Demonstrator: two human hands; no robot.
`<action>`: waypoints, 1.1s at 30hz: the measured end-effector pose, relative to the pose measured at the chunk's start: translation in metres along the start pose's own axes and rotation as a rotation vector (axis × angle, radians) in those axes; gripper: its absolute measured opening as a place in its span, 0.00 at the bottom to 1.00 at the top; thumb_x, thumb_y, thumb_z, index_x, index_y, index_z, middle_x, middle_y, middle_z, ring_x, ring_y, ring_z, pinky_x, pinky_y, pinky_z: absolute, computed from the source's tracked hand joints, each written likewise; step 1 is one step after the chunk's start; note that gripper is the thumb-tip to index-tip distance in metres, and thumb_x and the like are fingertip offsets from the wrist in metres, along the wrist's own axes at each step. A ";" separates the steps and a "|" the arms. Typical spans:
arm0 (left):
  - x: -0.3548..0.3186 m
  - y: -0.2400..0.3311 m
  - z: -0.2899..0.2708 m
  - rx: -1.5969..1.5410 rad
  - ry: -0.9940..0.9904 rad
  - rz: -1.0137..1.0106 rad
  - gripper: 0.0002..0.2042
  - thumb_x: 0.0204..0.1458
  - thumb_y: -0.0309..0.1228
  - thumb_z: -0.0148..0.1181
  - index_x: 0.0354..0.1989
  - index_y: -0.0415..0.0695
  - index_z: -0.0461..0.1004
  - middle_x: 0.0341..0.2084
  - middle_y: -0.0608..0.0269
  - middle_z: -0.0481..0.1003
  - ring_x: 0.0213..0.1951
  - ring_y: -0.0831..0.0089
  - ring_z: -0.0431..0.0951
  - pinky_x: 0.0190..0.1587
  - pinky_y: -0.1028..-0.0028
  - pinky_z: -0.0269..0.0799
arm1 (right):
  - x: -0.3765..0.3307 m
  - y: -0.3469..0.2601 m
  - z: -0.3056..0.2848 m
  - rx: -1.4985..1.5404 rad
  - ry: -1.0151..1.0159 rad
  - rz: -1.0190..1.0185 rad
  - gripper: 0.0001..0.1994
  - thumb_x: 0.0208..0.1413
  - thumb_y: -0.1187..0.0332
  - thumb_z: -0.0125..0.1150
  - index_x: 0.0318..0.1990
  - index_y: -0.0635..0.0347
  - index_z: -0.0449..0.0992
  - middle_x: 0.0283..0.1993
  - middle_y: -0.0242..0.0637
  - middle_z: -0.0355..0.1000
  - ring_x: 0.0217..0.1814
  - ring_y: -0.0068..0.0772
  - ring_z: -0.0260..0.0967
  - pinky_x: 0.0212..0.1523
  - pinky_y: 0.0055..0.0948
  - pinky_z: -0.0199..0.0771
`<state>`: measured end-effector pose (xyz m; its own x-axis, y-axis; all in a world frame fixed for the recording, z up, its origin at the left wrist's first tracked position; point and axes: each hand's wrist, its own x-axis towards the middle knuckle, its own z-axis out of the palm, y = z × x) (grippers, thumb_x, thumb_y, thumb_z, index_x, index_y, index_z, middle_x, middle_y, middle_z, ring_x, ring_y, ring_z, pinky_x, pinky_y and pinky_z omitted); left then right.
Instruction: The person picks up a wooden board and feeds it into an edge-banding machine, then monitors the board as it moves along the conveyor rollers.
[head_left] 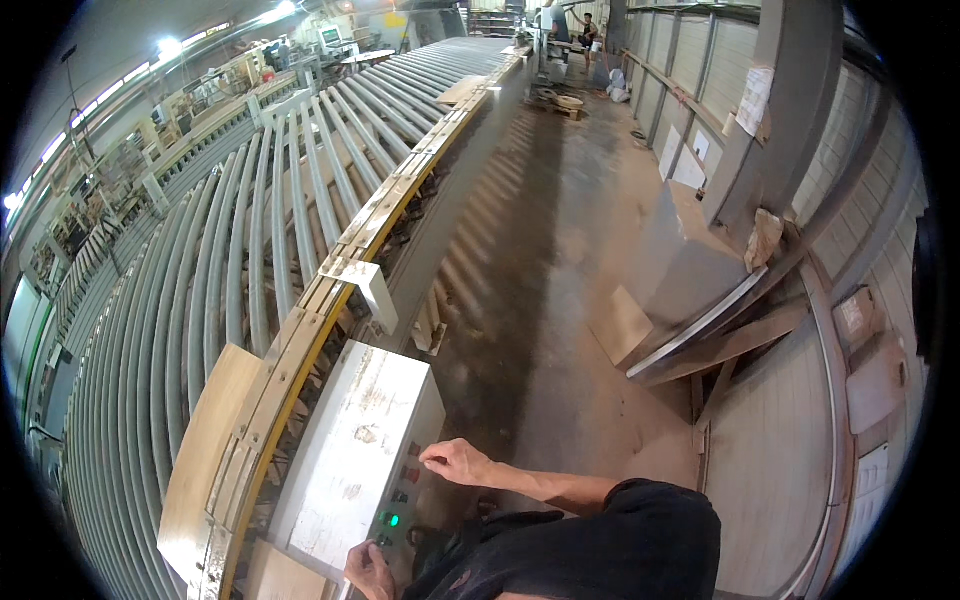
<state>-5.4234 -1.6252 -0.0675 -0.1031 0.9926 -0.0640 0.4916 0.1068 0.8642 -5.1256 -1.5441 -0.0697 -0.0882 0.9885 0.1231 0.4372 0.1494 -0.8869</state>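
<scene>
The person is wearing a black short-sleeved top, its fabric showing soft folds and creases across the chest and shoulder at the lower edge of the view. The right sleeve is ending near the elbow in a rounded, loosely bunched cuff, leaving the forearm bare down to the right hand [458, 462]. No glove, watch or ring is showing on that hand, and the left hand [370, 572] is likewise showing bare, with only its wrist in view below.
</scene>
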 end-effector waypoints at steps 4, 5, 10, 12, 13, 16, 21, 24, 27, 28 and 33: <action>0.006 0.015 0.002 0.035 -0.046 -0.039 0.11 0.56 0.32 0.60 0.42 0.38 0.77 0.28 0.57 0.76 0.32 0.69 0.72 0.39 0.68 0.71 | 0.011 0.015 -0.001 -0.062 0.083 -0.094 0.08 0.55 0.71 0.58 0.39 0.66 0.77 0.38 0.46 0.77 0.40 0.44 0.76 0.41 0.35 0.75; 0.011 0.019 0.003 0.005 -0.007 0.048 0.08 0.52 0.27 0.58 0.37 0.36 0.77 0.27 0.56 0.76 0.29 0.70 0.74 0.35 0.71 0.71 | 0.015 0.010 -0.002 -0.058 0.081 -0.101 0.08 0.55 0.71 0.58 0.39 0.66 0.77 0.38 0.46 0.77 0.41 0.44 0.76 0.41 0.34 0.75; 0.040 0.027 0.007 -0.016 -0.024 0.224 0.07 0.50 0.23 0.56 0.34 0.33 0.77 0.24 0.53 0.77 0.26 0.70 0.76 0.32 0.72 0.72 | 0.015 -0.002 0.001 0.000 0.119 -0.032 0.08 0.55 0.71 0.59 0.39 0.66 0.77 0.38 0.46 0.77 0.41 0.42 0.77 0.41 0.33 0.75; 0.043 0.036 0.007 -0.045 -0.044 0.211 0.07 0.50 0.23 0.56 0.34 0.33 0.77 0.24 0.53 0.77 0.27 0.69 0.76 0.32 0.71 0.72 | 0.012 -0.003 0.005 -0.022 0.132 -0.050 0.08 0.54 0.71 0.60 0.39 0.65 0.77 0.37 0.46 0.77 0.40 0.41 0.77 0.40 0.32 0.75; 0.044 0.035 0.008 -0.036 -0.081 0.200 0.08 0.51 0.24 0.57 0.36 0.33 0.78 0.27 0.53 0.78 0.30 0.69 0.77 0.35 0.71 0.72 | 0.009 -0.002 0.006 -0.025 0.138 -0.036 0.08 0.54 0.71 0.59 0.40 0.65 0.77 0.38 0.46 0.78 0.40 0.40 0.77 0.41 0.31 0.75; 0.047 0.032 0.010 -0.083 -0.058 0.219 0.07 0.50 0.24 0.56 0.33 0.33 0.78 0.27 0.52 0.78 0.29 0.68 0.78 0.34 0.71 0.73 | 0.007 -0.006 0.006 -0.048 0.142 0.008 0.08 0.54 0.71 0.59 0.40 0.63 0.78 0.38 0.43 0.78 0.39 0.40 0.77 0.41 0.31 0.75; 0.059 0.010 0.002 -0.049 -0.048 0.152 0.06 0.49 0.22 0.57 0.33 0.34 0.78 0.27 0.52 0.78 0.30 0.68 0.79 0.36 0.71 0.74 | 0.035 0.001 0.013 -0.068 0.162 -0.074 0.09 0.55 0.68 0.58 0.38 0.65 0.78 0.37 0.49 0.77 0.37 0.43 0.76 0.39 0.34 0.75; 0.061 0.015 -0.011 -0.022 0.013 0.205 0.05 0.49 0.22 0.57 0.33 0.36 0.78 0.27 0.54 0.78 0.30 0.70 0.79 0.36 0.73 0.73 | 0.058 -0.015 0.010 -0.121 0.182 -0.006 0.09 0.54 0.68 0.60 0.39 0.64 0.78 0.38 0.48 0.77 0.39 0.40 0.77 0.39 0.31 0.75; 0.072 0.005 -0.015 -0.008 0.031 0.209 0.06 0.51 0.23 0.59 0.36 0.38 0.79 0.31 0.57 0.80 0.32 0.72 0.78 0.36 0.74 0.74 | 0.076 -0.025 0.012 -0.180 0.138 -0.016 0.09 0.54 0.71 0.59 0.41 0.64 0.79 0.41 0.47 0.77 0.43 0.42 0.77 0.46 0.33 0.75; 0.073 0.011 -0.019 -0.023 0.047 0.227 0.06 0.51 0.23 0.59 0.36 0.38 0.79 0.31 0.56 0.79 0.31 0.72 0.78 0.35 0.74 0.74 | 0.080 -0.034 0.014 -0.171 0.150 -0.027 0.09 0.54 0.71 0.59 0.41 0.64 0.79 0.41 0.46 0.78 0.42 0.42 0.77 0.44 0.33 0.75; 0.040 -0.005 -0.036 -0.066 0.193 0.161 0.06 0.49 0.22 0.59 0.35 0.39 0.77 0.30 0.52 0.77 0.28 0.61 0.78 0.29 0.71 0.74 | 0.079 -0.049 0.064 0.022 -0.082 0.016 0.09 0.55 0.71 0.60 0.40 0.67 0.78 0.33 0.43 0.77 0.32 0.28 0.73 0.37 0.26 0.72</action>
<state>-5.4616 -1.5884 -0.0566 -0.1944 0.9665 0.1678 0.4581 -0.0618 0.8867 -5.2111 -1.4750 -0.0445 -0.1544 0.9853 0.0730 0.4193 0.1322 -0.8982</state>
